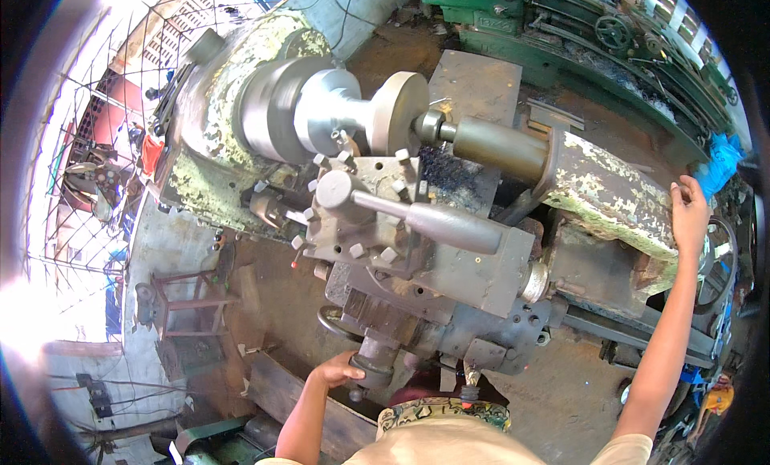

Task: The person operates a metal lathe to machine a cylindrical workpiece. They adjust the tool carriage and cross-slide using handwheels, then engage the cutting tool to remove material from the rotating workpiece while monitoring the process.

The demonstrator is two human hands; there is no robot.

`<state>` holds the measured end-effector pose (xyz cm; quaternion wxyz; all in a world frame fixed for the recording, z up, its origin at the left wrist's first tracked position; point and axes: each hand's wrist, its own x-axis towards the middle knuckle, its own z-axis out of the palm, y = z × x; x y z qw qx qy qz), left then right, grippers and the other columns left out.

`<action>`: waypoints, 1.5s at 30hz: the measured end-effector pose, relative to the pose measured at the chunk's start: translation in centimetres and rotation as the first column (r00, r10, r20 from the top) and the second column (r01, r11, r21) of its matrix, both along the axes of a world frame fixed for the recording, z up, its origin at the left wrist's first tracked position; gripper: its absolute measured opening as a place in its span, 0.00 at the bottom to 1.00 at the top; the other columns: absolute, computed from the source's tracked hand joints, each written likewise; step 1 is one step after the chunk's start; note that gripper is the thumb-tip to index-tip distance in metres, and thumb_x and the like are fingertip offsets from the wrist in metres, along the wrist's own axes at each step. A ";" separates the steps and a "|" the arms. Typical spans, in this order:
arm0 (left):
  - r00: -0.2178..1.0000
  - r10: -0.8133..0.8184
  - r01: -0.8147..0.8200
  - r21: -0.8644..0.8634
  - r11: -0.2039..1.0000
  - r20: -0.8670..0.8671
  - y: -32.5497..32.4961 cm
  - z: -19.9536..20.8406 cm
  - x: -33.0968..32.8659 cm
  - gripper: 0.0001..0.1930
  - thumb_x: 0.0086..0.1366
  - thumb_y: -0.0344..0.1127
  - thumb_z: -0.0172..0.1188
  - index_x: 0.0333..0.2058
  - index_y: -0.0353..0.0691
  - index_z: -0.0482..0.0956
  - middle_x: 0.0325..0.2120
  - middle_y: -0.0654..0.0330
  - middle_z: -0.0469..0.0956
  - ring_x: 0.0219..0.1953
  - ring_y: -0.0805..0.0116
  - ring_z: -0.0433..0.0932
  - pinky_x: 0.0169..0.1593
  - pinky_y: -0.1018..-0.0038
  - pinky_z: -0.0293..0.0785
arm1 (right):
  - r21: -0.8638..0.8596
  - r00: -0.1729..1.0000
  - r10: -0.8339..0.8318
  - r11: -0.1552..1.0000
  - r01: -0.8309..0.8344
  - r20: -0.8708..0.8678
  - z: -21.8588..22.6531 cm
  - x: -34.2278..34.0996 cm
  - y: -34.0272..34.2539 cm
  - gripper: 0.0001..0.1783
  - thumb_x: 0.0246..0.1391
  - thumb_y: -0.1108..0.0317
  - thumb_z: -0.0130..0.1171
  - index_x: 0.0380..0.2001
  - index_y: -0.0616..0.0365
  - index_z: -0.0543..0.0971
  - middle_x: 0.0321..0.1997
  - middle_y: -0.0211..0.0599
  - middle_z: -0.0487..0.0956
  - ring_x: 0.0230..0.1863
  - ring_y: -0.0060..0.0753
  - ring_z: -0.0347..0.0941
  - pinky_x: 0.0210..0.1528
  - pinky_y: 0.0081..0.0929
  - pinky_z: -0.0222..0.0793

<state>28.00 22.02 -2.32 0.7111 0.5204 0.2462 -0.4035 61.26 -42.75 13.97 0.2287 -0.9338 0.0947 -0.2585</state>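
A metal lathe fills the middle of the head view. Its chuck (277, 112) is blurred by spinning and carries a shiny stepped metal workpiece (329, 108) with a wide flange (399, 108). The tailstock centre (431, 126) meets the flange's right side. Near the workpiece's neck is the cutting tool (346, 141), clamped in the square tool post (365, 216), whose lever (449, 224) points right. Low in the view, my left hand (338, 370) is closed round the cross-slide handle (374, 365). My right hand (690, 208) rests at the tailstock's (618, 192) outer end, its fingers loosely bent and apart.
Dark metal chips (457, 176) lie behind the tool post. A blue plastic bag or cloth (722, 162) hangs beside my right hand, above a handwheel (718, 264). A green machine (561, 56) stands at the back. At left are a small metal stand (188, 304) and a window grille (60, 184).
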 end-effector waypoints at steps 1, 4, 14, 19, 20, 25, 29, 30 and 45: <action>0.999 -0.046 0.045 0.128 0.991 0.003 -0.8 0.4 -0.3 0.46 0.42 0.41 0.78 0.59 0.26 0.67 0.54 0.50 0.76 0.56 0.60 0.74 0.63 0.65 0.65 | -0.040 0.999 -0.032 0.999 0.031 -0.024 0.0 0.0 0.0 0.16 0.59 0.64 0.61 0.47 0.60 0.78 0.31 0.40 0.82 0.34 0.31 0.77 0.43 0.28 0.71; 0.969 -0.246 0.204 0.679 0.705 -0.035 -4.5 3.6 -1.0 0.48 0.42 0.45 0.78 0.59 0.27 0.66 0.55 0.45 0.74 0.57 0.53 0.74 0.62 0.62 0.66 | -0.022 1.000 -0.015 1.000 0.015 -0.006 0.0 0.0 0.1 0.15 0.59 0.64 0.61 0.47 0.60 0.78 0.31 0.40 0.82 0.34 0.31 0.77 0.43 0.28 0.71; 0.884 -0.459 0.407 0.632 0.660 -0.090 -1.6 4.9 0.3 0.55 0.42 0.53 0.76 0.63 0.24 0.60 0.56 0.40 0.72 0.59 0.47 0.72 0.64 0.62 0.65 | -0.047 1.000 -0.010 0.999 0.008 -0.029 0.1 0.1 -0.1 0.16 0.60 0.64 0.60 0.48 0.62 0.78 0.35 0.43 0.83 0.37 0.31 0.78 0.45 0.28 0.71; 0.994 0.026 -0.042 -0.142 0.989 -0.108 1.5 -1.8 -1.1 0.53 0.41 0.43 0.78 0.63 0.28 0.62 0.57 0.52 0.74 0.58 0.58 0.73 0.65 0.64 0.63 | -0.041 1.000 0.014 0.999 -0.014 0.011 -0.2 0.1 -0.2 0.16 0.60 0.63 0.61 0.48 0.61 0.78 0.33 0.42 0.83 0.35 0.31 0.77 0.44 0.28 0.71; 0.993 0.081 -0.088 -0.095 0.992 -0.080 1.2 -2.1 -1.6 0.53 0.40 0.42 0.78 0.63 0.29 0.62 0.56 0.52 0.74 0.58 0.57 0.73 0.65 0.64 0.63 | -0.053 1.000 0.004 0.999 -0.004 -0.007 -0.2 0.1 -0.2 0.16 0.60 0.63 0.61 0.48 0.61 0.78 0.33 0.42 0.83 0.35 0.31 0.77 0.44 0.28 0.71; 0.988 -0.151 0.116 0.535 0.837 0.023 -2.6 2.5 -1.5 0.50 0.39 0.46 0.79 0.60 0.28 0.66 0.52 0.48 0.77 0.57 0.55 0.74 0.64 0.66 0.64 | -0.057 1.000 -0.017 0.998 0.016 -0.026 0.0 0.0 0.0 0.16 0.60 0.63 0.61 0.48 0.60 0.78 0.35 0.43 0.83 0.36 0.32 0.78 0.44 0.29 0.71; 0.964 -0.263 0.071 0.931 0.357 0.027 -8.8 5.8 -1.1 0.53 0.38 0.51 0.79 0.59 0.26 0.65 0.54 0.39 0.73 0.59 0.48 0.72 0.63 0.63 0.65 | -0.071 0.999 -0.043 0.997 0.042 -0.016 0.1 0.0 0.3 0.17 0.60 0.62 0.61 0.48 0.59 0.78 0.37 0.45 0.84 0.38 0.35 0.79 0.46 0.30 0.72; 0.964 -0.267 0.066 0.962 0.265 0.007 -9.3 6.3 -1.2 0.53 0.38 0.52 0.79 0.59 0.26 0.64 0.55 0.38 0.72 0.59 0.47 0.71 0.63 0.63 0.65 | -0.043 0.999 -0.047 0.998 0.046 -0.014 0.1 0.0 0.2 0.17 0.60 0.62 0.61 0.48 0.59 0.78 0.37 0.45 0.84 0.38 0.36 0.79 0.46 0.30 0.72; 0.985 -0.144 0.097 0.378 0.921 0.096 -1.8 1.1 -1.2 0.46 0.41 0.41 0.78 0.58 0.27 0.67 0.49 0.50 0.79 0.52 0.59 0.78 0.59 0.65 0.70 | -0.056 1.000 -0.004 0.998 0.003 -0.014 -0.1 0.0 -0.3 0.17 0.60 0.63 0.60 0.48 0.61 0.78 0.34 0.41 0.83 0.36 0.31 0.77 0.45 0.28 0.71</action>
